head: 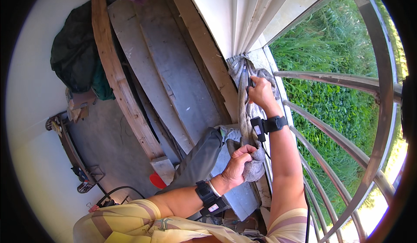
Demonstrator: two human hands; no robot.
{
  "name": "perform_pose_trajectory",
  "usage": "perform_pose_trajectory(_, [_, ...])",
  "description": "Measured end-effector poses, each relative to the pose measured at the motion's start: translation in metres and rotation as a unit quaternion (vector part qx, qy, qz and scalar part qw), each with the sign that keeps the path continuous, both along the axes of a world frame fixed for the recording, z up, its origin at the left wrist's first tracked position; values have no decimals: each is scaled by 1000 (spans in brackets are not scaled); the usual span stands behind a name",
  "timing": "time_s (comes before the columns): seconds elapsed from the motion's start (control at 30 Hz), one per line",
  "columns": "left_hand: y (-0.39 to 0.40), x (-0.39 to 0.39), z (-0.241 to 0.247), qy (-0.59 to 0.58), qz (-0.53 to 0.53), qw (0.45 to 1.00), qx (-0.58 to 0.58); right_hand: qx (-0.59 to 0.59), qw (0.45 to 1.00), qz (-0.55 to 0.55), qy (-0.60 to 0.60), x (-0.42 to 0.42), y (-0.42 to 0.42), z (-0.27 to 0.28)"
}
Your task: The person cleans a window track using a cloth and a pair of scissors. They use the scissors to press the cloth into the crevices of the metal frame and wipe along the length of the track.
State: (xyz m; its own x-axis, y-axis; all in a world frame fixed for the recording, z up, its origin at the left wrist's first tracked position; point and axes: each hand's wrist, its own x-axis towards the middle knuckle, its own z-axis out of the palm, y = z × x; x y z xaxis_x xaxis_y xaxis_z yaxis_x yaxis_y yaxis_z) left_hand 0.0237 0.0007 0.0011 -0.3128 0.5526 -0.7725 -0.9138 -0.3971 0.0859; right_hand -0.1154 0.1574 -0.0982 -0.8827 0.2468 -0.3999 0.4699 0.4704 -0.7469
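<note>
A grey cloth [242,106], bunched into long folds, lies along the narrow ledge beside the metal railing. My left hand [239,164] grips its bundled near end. Farther up, my right hand [260,91] is closed around a dark, slim object [249,88] that lies against the cloth; its kind cannot be told. The far end of the cloth spreads out at the foot of a white ribbed panel [244,21]. Both wrists wear black straps with small black boxes.
Curved metal railings [329,132] stand on the right, with greenery beyond. On the left lie long boards [176,57], a wooden beam [122,96] and a dark green fabric bundle [76,50]. A red round object [157,180] is near my leg. My shoe [232,134] stands beside the ledge.
</note>
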Motion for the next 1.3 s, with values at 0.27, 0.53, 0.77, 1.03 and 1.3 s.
perform_pose_trajectory(0.27, [4, -7, -7, 6, -6, 1000, -23, -83, 993, -66, 53, 17, -12, -24])
perform_pose_trajectory(0.53, [4, 19, -7, -8, -45, 999, -12, -306, 915, -242, 105, 66, -1, -23])
perform_pose_trajectory(0.77, [6, 1, -1, 7, -21, 1000, -6, -93, 995, -14, 22, 26, 12, 12])
perform_pose_trajectory(1.03, [-1, -3, -7, 8, 1, 1000, -8, -24, 999, -6, -45, -9, 1, 1])
perform_pose_trajectory(1.3, [-6, 17, -12, -8, -33, 999, -18, -182, 937, -214, 206, 57, -29, -20])
